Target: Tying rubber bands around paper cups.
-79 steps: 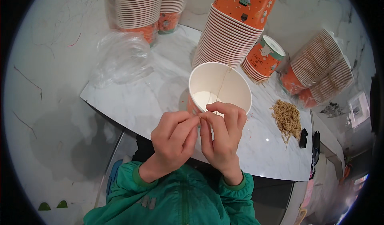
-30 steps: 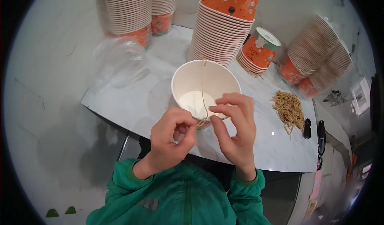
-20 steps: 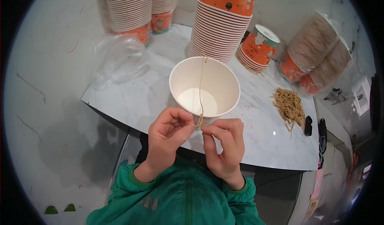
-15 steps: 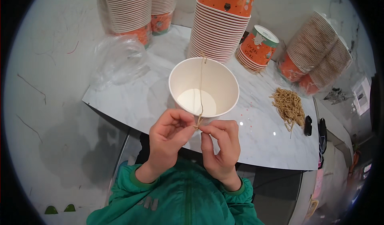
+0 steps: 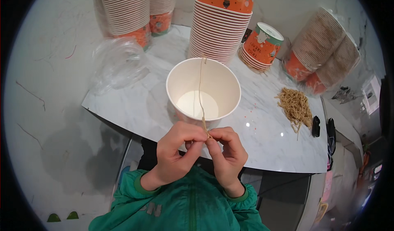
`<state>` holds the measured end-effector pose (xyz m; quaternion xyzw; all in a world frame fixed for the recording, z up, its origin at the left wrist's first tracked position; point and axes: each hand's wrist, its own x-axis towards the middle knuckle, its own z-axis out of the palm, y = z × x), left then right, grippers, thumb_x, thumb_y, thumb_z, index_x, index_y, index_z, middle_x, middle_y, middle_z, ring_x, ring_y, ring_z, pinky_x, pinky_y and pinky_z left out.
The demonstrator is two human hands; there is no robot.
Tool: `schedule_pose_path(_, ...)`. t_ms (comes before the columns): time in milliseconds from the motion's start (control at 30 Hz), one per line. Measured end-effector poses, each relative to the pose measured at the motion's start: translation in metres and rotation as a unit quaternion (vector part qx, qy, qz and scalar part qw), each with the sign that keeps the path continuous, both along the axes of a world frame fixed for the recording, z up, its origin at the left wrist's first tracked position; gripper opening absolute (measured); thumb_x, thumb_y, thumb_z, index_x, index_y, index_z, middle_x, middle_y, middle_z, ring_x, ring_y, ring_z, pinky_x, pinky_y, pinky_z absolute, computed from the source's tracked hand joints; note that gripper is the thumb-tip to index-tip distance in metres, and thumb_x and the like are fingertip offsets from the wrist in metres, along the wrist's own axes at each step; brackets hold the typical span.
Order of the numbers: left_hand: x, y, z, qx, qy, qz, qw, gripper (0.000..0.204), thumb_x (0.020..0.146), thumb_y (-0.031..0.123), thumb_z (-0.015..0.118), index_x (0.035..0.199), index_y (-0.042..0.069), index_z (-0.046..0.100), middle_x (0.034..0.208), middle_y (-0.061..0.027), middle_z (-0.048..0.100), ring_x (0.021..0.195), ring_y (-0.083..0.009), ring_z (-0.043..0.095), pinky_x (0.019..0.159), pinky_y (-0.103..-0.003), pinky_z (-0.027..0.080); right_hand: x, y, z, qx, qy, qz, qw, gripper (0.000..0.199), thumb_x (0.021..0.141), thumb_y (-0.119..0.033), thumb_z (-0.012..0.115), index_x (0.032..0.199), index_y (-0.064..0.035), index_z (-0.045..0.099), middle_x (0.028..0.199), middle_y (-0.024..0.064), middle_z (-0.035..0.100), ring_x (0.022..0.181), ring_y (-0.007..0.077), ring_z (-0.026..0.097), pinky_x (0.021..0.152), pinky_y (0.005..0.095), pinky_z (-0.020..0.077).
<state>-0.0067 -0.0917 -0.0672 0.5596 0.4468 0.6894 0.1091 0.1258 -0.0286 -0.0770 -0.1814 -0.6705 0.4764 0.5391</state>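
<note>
A white-lined paper bucket (image 5: 225, 81) stands upright near the table's front edge. Tan string (image 5: 200, 89) runs from a hole by its far rim, across the opening and over the near rim. Just in front of that rim, my left hand (image 5: 174, 151) pinches the string between thumb and forefinger. My right hand (image 5: 227, 157) pinches the same bit of string, its fingertips touching those of the left. The fingertips partly hide the string's end, so whether it is knotted cannot be made out.
Behind the bucket rises a tall stack of orange paper buckets (image 5: 217, 29), with a shorter stack (image 5: 262, 46) beside it. Wrapped stacks (image 5: 318, 42) stand at the far right and far left. Crumpled clear plastic (image 5: 119, 62) lies left; cut string (image 5: 295, 108) and a black object (image 5: 315, 126) lie right.
Both hands have come slightly lower and closer together, and the left fingers have closed more tightly on the string. The view has shifted a little, moving the bucket slightly left in it.
</note>
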Motion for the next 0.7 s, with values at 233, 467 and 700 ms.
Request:
schedule_pose_path(233,0.004,-0.003,-0.010,-0.034,0.029,0.018,0.999,0.018,0.089,-0.014,0.065,0.102,-0.002,0.067,0.100,-0.0128,0.069,0.084,-0.0148,0.065,0.069,-0.025,0.051,-0.001,-0.003,-0.016,-0.215,0.098,0.085,0.968,0.011,0.101,0.002,0.062,0.111,0.0053,0.064,0.103,0.0095,0.070,0.088,0.0135,0.066,0.080,0.0275,0.0539)
schedule_pose_path(467,0.008,0.000,-0.014,-0.140,-0.188,-0.030,0.972,0.009,0.097,-0.004,0.061,0.105,-0.006,0.064,0.103,-0.0123,0.072,0.088,-0.0131,0.069,0.076,-0.025,0.055,-0.013,-0.007,-0.023,-0.284,0.122,0.039,0.950,0.006,0.099,0.002,0.062,0.104,0.0054,0.064,0.094,0.0093,0.070,0.079,0.0148,0.067,0.076,0.0280,0.0560)
schedule_pose_path(700,0.006,0.005,-0.012,-0.136,-0.067,-0.003,0.988,0.011,0.096,-0.002,0.065,0.107,-0.005,0.066,0.102,-0.0086,0.072,0.088,-0.0104,0.068,0.077,-0.025,0.055,-0.005,-0.011,-0.027,-0.200,0.076,0.035,0.976,0.009,0.101,0.001,0.062,0.109,0.0050,0.063,0.104,0.0087,0.067,0.092,0.0132,0.066,0.084,0.0265,0.0547)
